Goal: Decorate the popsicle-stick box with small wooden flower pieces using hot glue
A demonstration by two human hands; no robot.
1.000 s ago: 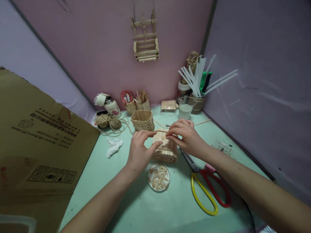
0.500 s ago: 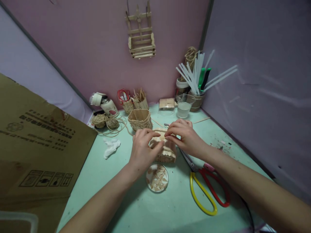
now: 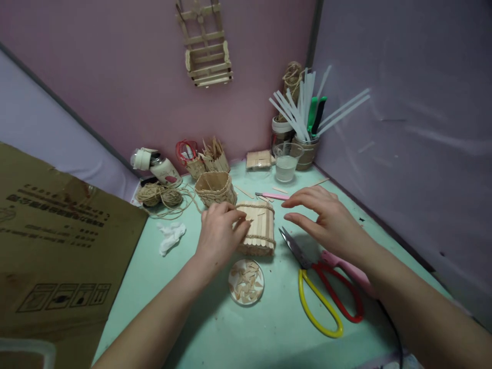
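Note:
A box of wooden craft sticks (image 3: 263, 225) lies in front of me, with twine cords round it at top and bottom. My left hand (image 3: 219, 233) is over its left side, thumb and fingertips pinched together. A small piece of wood (image 3: 251, 220) shows at those fingertips, just above the sticks. Apart from the box, my right hand (image 3: 326, 218) hovers on the right, thumb and fingers spread and holding nothing. Below the box sits a round white dish (image 3: 231, 292) with several thin wood chips (image 3: 248, 282). Large scissors (image 3: 307, 266) with red and yellow handles lie beneath my right forearm.
Behind the box are a woven-look stick basket (image 3: 215, 189), a pink craft knife (image 3: 272, 196) and a cup of cloudy liquid (image 3: 286, 166). A pink glue gun (image 3: 351, 274) lies by the scissors. Twine balls (image 3: 154, 195), crumpled tissue (image 3: 171, 238) and a cardboard box (image 3: 69, 246) are leftward.
My right hand has moved off the stick box to the right and opened. My left hand stays at the box with its fingertips closer together. The view has shifted slightly.

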